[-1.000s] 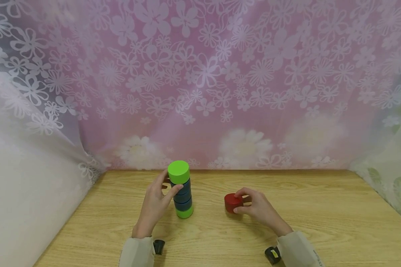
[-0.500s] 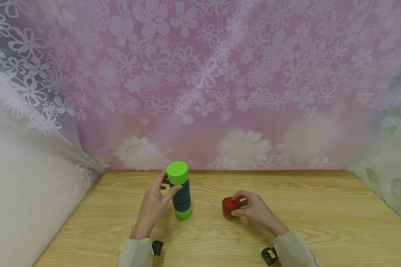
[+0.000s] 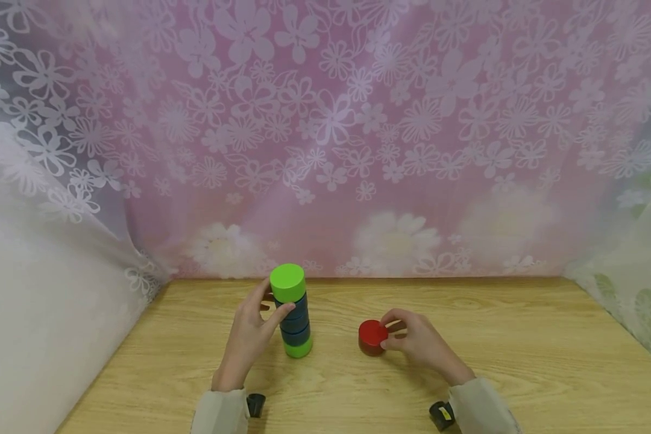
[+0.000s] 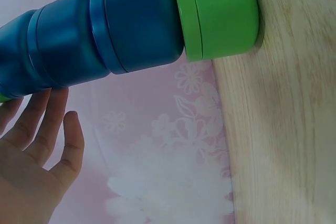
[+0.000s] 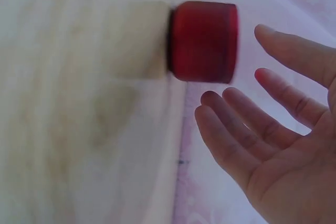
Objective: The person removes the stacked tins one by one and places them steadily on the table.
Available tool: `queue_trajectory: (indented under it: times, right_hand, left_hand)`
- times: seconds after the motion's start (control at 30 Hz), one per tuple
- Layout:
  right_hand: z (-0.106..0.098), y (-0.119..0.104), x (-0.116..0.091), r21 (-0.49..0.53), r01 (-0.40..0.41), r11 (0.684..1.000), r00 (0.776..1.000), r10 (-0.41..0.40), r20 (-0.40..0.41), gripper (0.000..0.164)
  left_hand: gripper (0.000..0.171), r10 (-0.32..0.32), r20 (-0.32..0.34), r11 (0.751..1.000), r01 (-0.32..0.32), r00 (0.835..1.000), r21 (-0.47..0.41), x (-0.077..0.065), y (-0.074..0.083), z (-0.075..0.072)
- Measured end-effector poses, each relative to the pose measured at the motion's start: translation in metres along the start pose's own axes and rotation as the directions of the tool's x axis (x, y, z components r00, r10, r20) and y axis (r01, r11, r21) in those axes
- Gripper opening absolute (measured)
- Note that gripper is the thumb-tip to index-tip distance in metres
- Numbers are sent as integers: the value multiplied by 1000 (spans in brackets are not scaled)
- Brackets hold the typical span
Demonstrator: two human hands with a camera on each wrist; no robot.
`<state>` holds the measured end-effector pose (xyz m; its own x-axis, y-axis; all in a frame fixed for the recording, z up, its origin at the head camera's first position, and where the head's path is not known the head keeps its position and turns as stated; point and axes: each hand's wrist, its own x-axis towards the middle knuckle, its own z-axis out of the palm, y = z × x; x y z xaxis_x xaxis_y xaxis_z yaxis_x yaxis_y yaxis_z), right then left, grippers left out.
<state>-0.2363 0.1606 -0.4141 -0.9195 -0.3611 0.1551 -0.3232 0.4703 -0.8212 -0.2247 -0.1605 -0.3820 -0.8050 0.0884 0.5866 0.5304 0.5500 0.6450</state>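
A tall stack of small round tins stands upright on the wooden table, left of centre in the head view. It has a green tin (image 3: 287, 283) on top, blue tins (image 3: 295, 323) in the middle and another green tin (image 4: 223, 17) at the base. My left hand (image 3: 251, 331) grips the upper blue part, thumb in front and fingers behind. To the right, a red tin (image 3: 372, 337) sits on the table. Beside it is my right hand (image 3: 420, 340), its fingers spread and relaxed; the right wrist view has a gap between them and the red tin (image 5: 205, 41).
The wooden table (image 3: 347, 398) reaches back to a pink floral cloth (image 3: 325, 150). White cloth (image 3: 43, 289) hangs along the left side, and pale patterned cloth (image 3: 635, 283) on the right.
The red tin has shifted slightly left and nearer. My right fingers, earlier around it, have come off it. My left hand and the stack stay in place.
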Motion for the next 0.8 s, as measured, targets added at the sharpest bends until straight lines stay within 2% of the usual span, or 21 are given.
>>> queue_trajectory:
  times: [0.17,0.4,0.53,0.8]
  right_hand:
    - [-8,-6,2,-24,11,1000,1000,-11,-1,27]
    - [-17,-18,10,-25,51,998,998,-52,-25,29]
    - [-17,-27,12,-10,80,997,996,-80,-35,30]
    - [-14,-42,17,-1,120,993,990,-120,-77,31]
  left_hand:
    - [58,-33,-5,999,33,999,12,-1,0,-2]
    - [57,3,-8,1000,-3,1000,17,2,0,0]
    - [57,1,-3,1000,-1,1000,2,1,0,0]
    - [65,-65,42,996,67,997,-55,0,-4,0]
